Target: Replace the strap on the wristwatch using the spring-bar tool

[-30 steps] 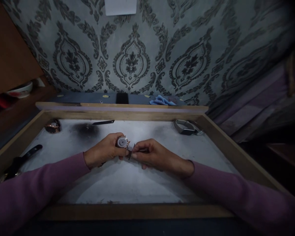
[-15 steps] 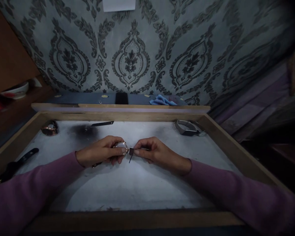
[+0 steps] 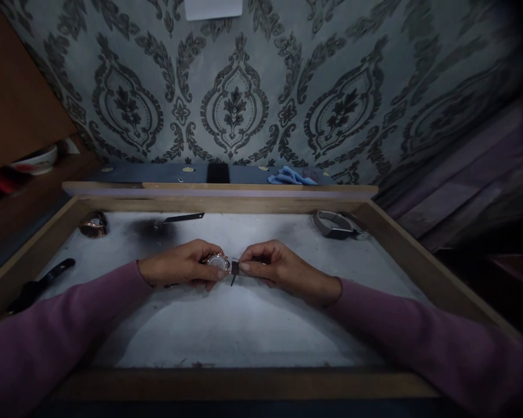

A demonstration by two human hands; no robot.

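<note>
My left hand [image 3: 192, 264] is closed around a round watch [image 3: 217, 263] with a gold-toned case, its pale dial facing up and the thumb on its edge. Just to the right, my right hand [image 3: 272, 264] pinches a dark brown watch strap [image 3: 236, 267], its end held up against the side of the watch case. A thin dark pin-like piece sticks out below the strap's end. I cannot tell whether strap and case are joined. Both hands are above the white bottom of the wooden tray.
The wooden tray [image 3: 244, 383] has raised sides. Inside lie a gold-toned watch [image 3: 93, 224], a black-strapped watch [image 3: 41, 285], a dark flat blade [image 3: 184, 217] and a grey watch [image 3: 335, 224]. Behind the tray are a blue cloth [image 3: 291, 176] and a black object [image 3: 218, 173].
The watch has turned so more of its dial shows, and the strap end sits a little closer to it. The whole view has shifted slightly.
</note>
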